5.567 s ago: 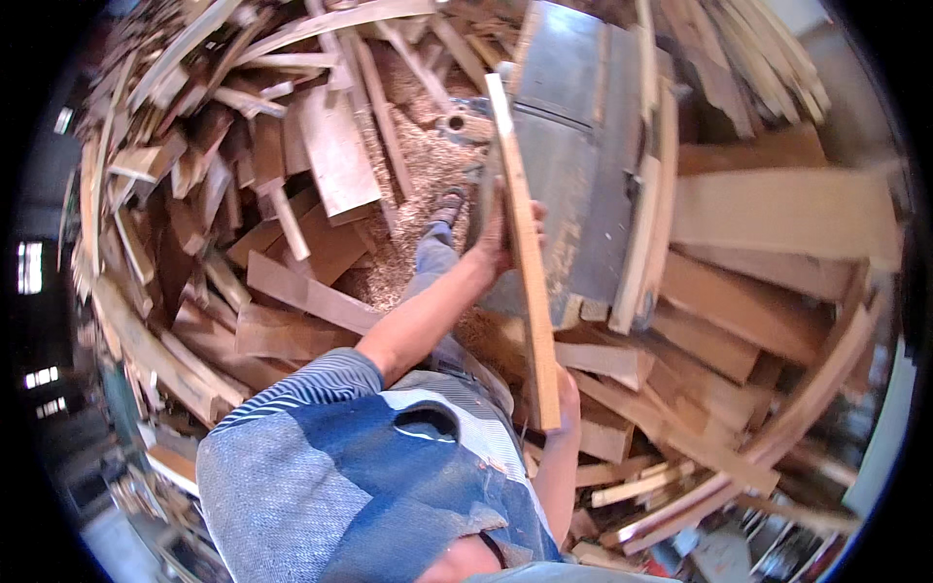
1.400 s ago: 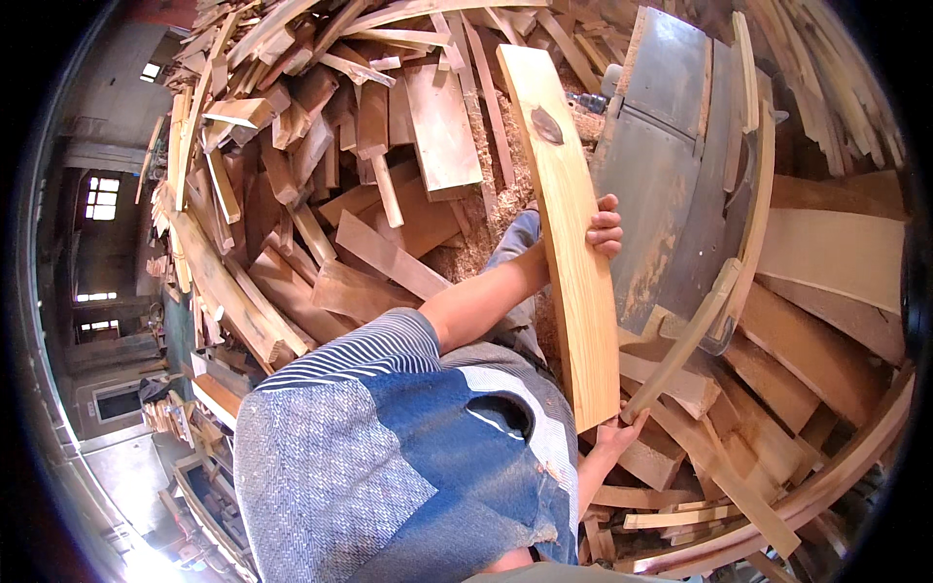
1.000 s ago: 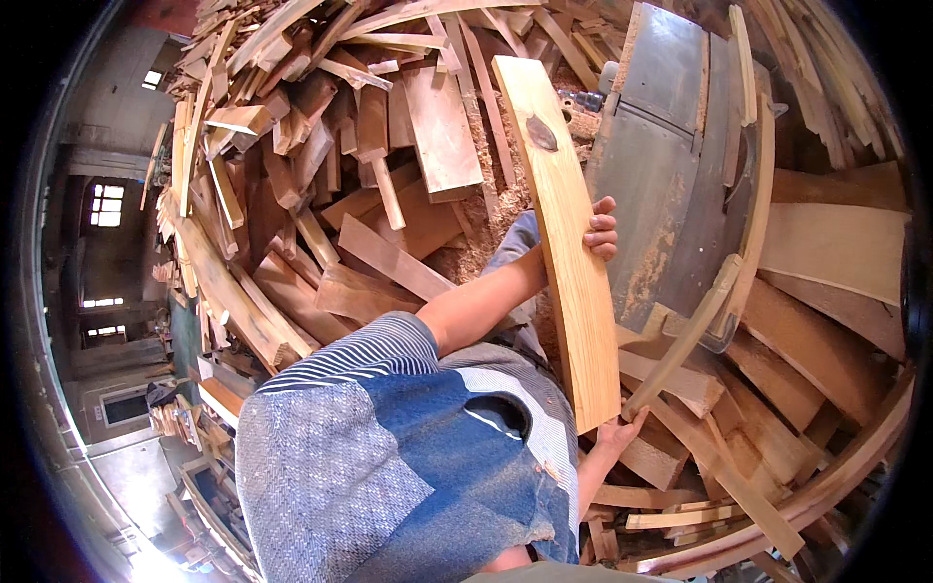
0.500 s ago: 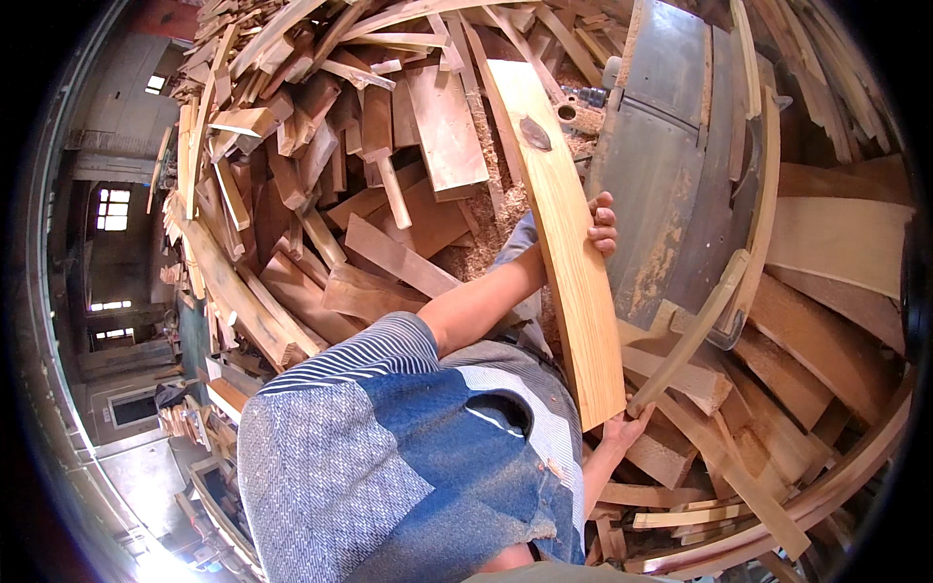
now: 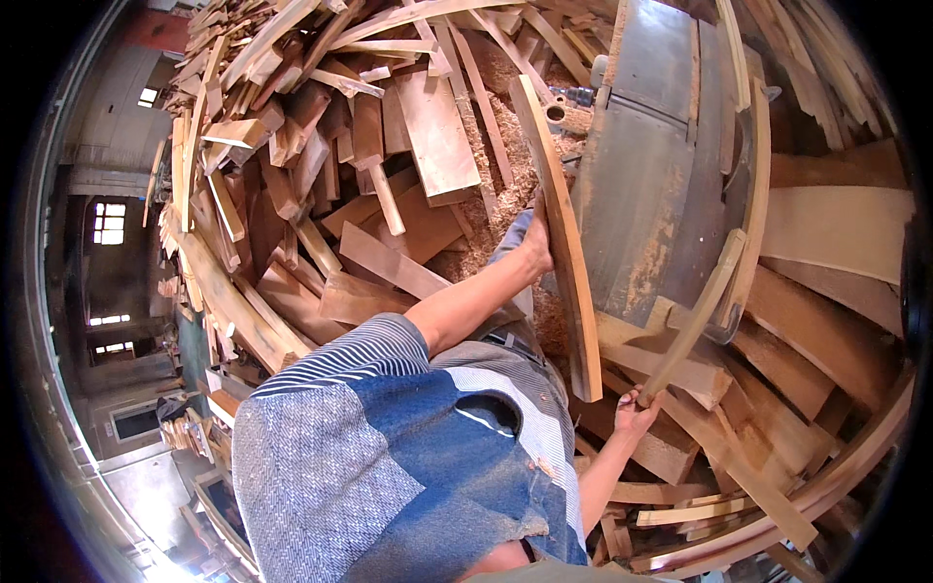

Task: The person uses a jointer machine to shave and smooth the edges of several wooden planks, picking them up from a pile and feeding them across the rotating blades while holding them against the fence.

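Widest opening: over smooth grey metal machine bed (image 5: 632, 185), between long pale wooden plank (image 5: 566, 243) on edge and slim light-brown wooden stick (image 5: 695, 316). Plank walls off bed's left side; left hand (image 5: 536, 241) against its left face. Stick slants across bed's lower right corner, narrowing way toward right hand (image 5: 637, 413). Long curved wooden rail (image 5: 756, 223) bars bed's right side. Heaped brown wooden offcuts (image 5: 364, 136) crowd left; broad brown boards (image 5: 826, 233) block far right. Small gap between plank's near end and right hand.
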A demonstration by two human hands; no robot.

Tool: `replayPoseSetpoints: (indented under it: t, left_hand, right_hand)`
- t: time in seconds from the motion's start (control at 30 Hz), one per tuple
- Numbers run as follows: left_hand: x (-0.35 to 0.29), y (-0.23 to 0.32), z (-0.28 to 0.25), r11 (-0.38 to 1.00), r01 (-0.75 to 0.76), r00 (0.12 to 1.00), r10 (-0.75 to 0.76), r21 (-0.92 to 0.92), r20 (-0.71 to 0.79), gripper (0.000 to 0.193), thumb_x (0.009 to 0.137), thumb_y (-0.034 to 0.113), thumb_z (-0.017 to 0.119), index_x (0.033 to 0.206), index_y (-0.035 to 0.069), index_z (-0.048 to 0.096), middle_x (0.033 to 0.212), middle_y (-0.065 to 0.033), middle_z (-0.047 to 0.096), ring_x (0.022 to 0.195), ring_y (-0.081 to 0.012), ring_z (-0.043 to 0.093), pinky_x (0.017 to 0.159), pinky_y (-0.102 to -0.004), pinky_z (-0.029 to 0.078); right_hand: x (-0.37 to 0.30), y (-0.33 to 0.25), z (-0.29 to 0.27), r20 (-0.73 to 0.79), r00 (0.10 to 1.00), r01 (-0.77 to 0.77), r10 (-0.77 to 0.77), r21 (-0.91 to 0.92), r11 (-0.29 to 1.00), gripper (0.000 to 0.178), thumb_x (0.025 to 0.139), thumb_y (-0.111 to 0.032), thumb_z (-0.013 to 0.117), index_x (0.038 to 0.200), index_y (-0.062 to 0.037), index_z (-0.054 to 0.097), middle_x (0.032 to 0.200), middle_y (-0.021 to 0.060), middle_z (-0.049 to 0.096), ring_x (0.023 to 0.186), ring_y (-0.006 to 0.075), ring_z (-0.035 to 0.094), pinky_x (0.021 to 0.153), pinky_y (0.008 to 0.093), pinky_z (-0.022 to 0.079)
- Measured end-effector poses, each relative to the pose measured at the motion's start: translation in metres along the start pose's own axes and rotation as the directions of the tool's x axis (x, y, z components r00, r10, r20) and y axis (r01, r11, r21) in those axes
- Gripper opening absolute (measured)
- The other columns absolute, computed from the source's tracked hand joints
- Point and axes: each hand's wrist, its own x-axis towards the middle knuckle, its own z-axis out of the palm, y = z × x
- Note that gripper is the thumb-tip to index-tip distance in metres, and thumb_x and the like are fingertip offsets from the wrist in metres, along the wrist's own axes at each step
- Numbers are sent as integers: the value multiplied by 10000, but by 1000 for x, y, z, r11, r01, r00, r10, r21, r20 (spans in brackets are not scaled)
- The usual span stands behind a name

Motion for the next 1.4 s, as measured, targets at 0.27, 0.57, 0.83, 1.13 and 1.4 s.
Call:
replayPoseSetpoints:
  t: [0.27,0.57,0.83,1.13,1.4]
  left_hand:
    - [6,-3,-8,997,70,998,-70,-9,6,681,903,804,456,1161,226,709,991,-29,713,855,-208,700,741,-445,598]
    - [9,-5,-13,994,102,990,-97,41,-102,832,925,840,351,1291,152,643,1190,-69,683,1076,-262,643,927,-511,545]
    - [26,-19,-25,904,33,981,53,425,-188,907,972,792,288,1629,171,207,1657,-111,282,1489,-429,294,1117,-727,293]
    - [93,-19,-65,901,-11,938,160,434,-308,728,1082,585,252,1558,46,364,1570,-158,431,1412,-374,444,1188,-543,363]
    - [114,-7,-101,887,133,991,-116,443,-65,656,1062,556,412,1536,102,406,1539,-104,474,1386,-336,475,1151,-538,400]
  right_hand:
    - [28,-27,34,4,1000,17,-17,-29,999,404,983,-475,656,1109,-98,588,804,73,599,665,182,566,523,307,452]
    - [46,-54,109,-58,991,121,-122,-24,992,481,986,-490,648,1204,-68,572,938,132,612,793,215,608,620,326,489]
    - [33,-39,-41,-95,981,178,-167,118,977,294,1042,-337,570,1118,-54,561,943,117,626,778,230,611,599,348,500]
    - [-68,-45,-137,-463,800,429,-382,-4,903,244,976,-305,687,1094,-102,620,869,75,694,680,176,669,574,320,577]
    - [-167,-100,-100,-303,753,432,-585,-443,786,315,961,-236,696,1200,-32,670,871,60,691,694,130,656,602,257,543]
